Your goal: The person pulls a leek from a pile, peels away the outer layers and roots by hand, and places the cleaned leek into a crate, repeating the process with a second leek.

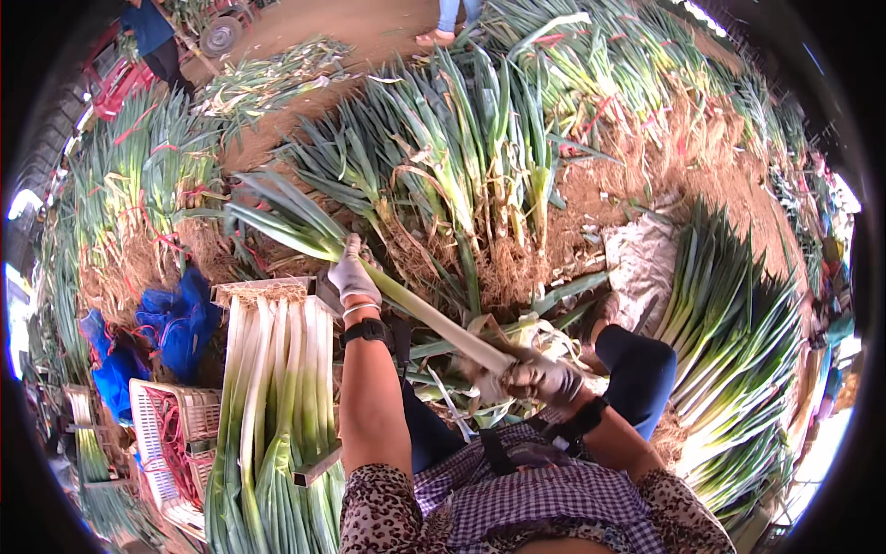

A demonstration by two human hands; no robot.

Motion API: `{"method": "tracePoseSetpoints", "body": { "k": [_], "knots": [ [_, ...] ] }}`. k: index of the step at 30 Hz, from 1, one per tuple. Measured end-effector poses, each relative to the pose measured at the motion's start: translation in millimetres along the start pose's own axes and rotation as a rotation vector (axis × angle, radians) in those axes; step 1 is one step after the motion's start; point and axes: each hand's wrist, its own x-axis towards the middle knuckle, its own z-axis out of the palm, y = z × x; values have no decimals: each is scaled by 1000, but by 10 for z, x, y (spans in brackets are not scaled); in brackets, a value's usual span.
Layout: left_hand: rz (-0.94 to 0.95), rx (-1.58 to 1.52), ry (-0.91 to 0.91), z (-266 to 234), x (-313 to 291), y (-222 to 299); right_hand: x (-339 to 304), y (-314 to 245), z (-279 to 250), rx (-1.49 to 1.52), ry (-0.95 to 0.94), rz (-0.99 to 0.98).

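Note:
A single long leek [434,319] lies slantwise across the space before me, its green leaves at the upper left and its pale root end at the lower right. My left hand [351,275], in a light glove, is closed round the stem just below the leaves. At the root end my right hand [543,377], in a soiled glove, is closed on the white stem; its fingers are partly blurred. To the left of my left arm, trimmed leeks [281,369] lie side by side in a metal rack [318,464], their white ends against its far board. Peeled leaves [531,332] lie below my hands.
Untrimmed leeks [461,157] with roots stand ahead; tied bundles [138,194] are farther left. Peeled-looking leeks [729,342] fan out at right. A white basket [148,415] with red ties and blue bags [180,319] sit at left. One person [152,32] stands far left; another's legs [448,18] show.

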Motion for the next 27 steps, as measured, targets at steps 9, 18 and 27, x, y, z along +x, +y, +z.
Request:
{"method": "tracePoseSetpoints", "body": {
  "k": [9,18,27],
  "knots": [
    [-50,162,158,79,220,-606,-525,-186,584,-976,456,27],
    [106,73,276,289,335,-417,-1998,-727,385,-1000,845,-23],
    [-6,-275,95,390,-310,-139,-384,-508,-497,-571,484,35]
  ]
}}
